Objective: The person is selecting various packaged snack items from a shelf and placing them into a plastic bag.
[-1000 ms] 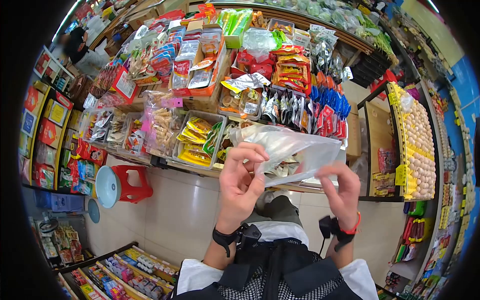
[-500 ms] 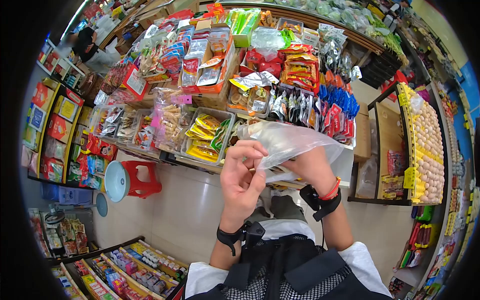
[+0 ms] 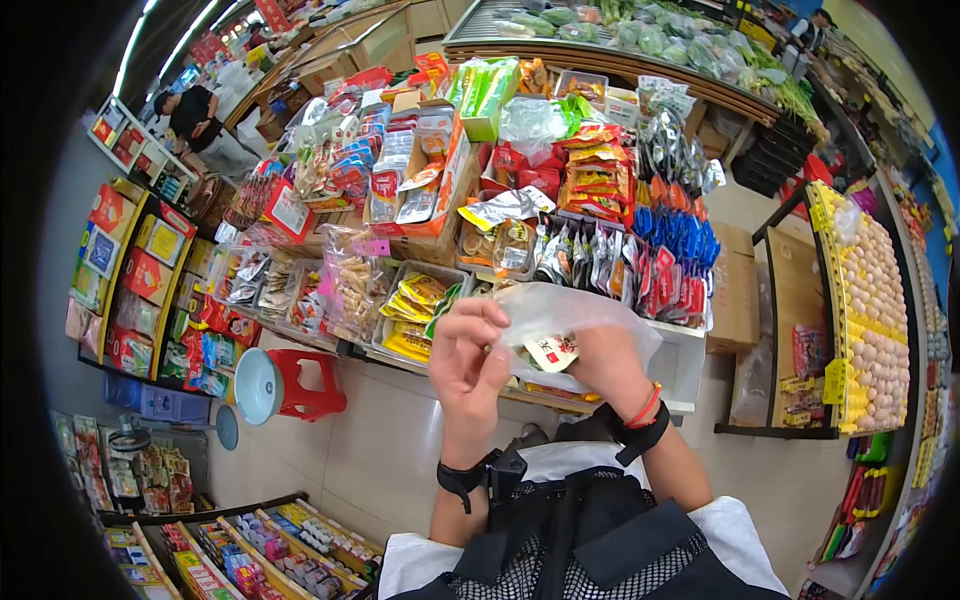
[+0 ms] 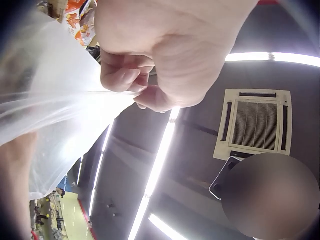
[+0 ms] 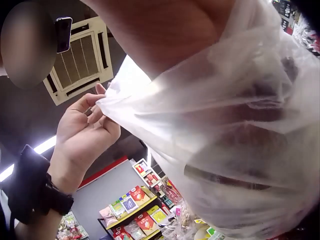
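A thin, clear plastic bag is spread between the two hands over the front of the snack display. My left hand pinches its edge between thumb and fingers; the left wrist view shows the film drawn tight from the fingertips of that hand. Inside the bag's mouth is my right hand, its fingers hidden behind the film. Beside it, a white piece with red and dark print shows at the bag's opening. The right wrist view has only blurred shapes through the bag, and I cannot tell what those fingers hold.
Snack packets in tubs and boxes crowd the display ahead. Egg trays stand on a rack at right. A red stool with a pale blue basin is on the floor at left. Another person stands at the far left.
My right hand has moved from the bag's right edge into its mouth. My left hand keeps its pinch on the bag. The printed white piece has come into sight beside the right hand.
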Action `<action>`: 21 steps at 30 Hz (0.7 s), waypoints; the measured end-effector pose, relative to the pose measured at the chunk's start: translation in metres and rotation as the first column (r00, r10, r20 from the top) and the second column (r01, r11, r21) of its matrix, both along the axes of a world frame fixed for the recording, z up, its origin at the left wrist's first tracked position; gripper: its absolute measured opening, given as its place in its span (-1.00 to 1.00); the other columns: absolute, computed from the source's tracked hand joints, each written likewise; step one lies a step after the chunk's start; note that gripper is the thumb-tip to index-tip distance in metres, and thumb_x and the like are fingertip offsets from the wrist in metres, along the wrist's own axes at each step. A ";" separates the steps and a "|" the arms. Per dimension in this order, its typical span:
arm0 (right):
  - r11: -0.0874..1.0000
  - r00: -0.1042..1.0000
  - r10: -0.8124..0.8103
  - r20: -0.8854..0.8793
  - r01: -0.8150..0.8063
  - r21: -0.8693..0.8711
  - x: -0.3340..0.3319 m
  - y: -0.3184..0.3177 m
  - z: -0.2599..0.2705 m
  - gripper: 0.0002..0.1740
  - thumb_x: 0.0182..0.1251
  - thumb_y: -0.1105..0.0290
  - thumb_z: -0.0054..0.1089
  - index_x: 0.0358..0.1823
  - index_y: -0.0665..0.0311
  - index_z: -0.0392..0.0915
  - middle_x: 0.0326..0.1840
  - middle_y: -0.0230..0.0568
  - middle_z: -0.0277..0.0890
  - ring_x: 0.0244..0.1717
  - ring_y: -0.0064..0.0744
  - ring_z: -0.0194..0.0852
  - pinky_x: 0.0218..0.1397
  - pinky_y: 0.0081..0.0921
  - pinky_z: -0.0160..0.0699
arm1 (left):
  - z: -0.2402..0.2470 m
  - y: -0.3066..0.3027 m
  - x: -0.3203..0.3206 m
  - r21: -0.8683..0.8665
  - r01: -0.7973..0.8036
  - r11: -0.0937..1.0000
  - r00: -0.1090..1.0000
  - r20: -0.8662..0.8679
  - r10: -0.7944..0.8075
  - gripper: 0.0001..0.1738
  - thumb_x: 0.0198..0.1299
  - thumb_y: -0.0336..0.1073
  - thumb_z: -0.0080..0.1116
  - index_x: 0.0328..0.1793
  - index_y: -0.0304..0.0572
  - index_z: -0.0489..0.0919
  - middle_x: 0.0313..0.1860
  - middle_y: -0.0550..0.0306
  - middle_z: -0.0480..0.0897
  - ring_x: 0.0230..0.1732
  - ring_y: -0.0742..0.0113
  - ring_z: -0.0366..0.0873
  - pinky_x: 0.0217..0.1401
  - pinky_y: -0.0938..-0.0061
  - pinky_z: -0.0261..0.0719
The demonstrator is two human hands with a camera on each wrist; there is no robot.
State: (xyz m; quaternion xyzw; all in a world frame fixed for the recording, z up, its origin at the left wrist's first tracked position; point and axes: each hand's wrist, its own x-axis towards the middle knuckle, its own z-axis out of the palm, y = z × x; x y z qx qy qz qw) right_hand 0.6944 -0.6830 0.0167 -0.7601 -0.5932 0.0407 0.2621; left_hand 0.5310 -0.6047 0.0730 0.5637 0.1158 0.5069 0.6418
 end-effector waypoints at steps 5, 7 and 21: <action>0.963 0.998 0.067 0.019 -0.069 0.260 0.021 0.016 -0.028 -0.54 -0.10 0.35 0.43 -0.07 0.20 0.58 -0.16 -0.09 0.61 -0.10 0.03 0.58 -0.08 -0.07 0.51 | 0.005 -0.009 0.008 -0.039 0.067 0.997 0.998 0.008 -0.067 -0.80 0.24 -0.56 0.10 -0.08 -0.09 0.46 0.04 0.03 0.43 -0.08 0.45 0.32 -0.02 0.59 0.34; 0.956 0.998 0.058 0.016 -0.061 0.289 0.025 0.019 -0.025 -0.53 -0.11 0.30 0.43 -0.07 0.19 0.58 -0.16 -0.11 0.61 -0.12 0.00 0.58 -0.09 -0.09 0.51 | 0.002 -0.004 0.010 0.008 0.088 0.996 0.996 0.003 -0.088 -0.81 0.25 -0.56 0.10 -0.09 -0.07 0.47 0.03 0.02 0.43 -0.11 0.45 0.32 -0.05 0.58 0.33; 0.937 0.955 0.294 0.033 -0.295 0.188 0.016 0.081 0.057 -0.58 -0.22 0.47 0.45 -0.18 0.12 0.67 -0.13 -0.18 0.66 -0.05 0.01 0.61 0.05 -0.11 0.56 | 0.050 0.082 0.005 0.065 0.145 0.987 0.893 0.421 -0.159 -0.60 0.29 -0.65 0.01 -0.46 0.08 0.63 -0.07 0.02 0.41 -0.18 0.37 0.37 -0.13 0.51 0.35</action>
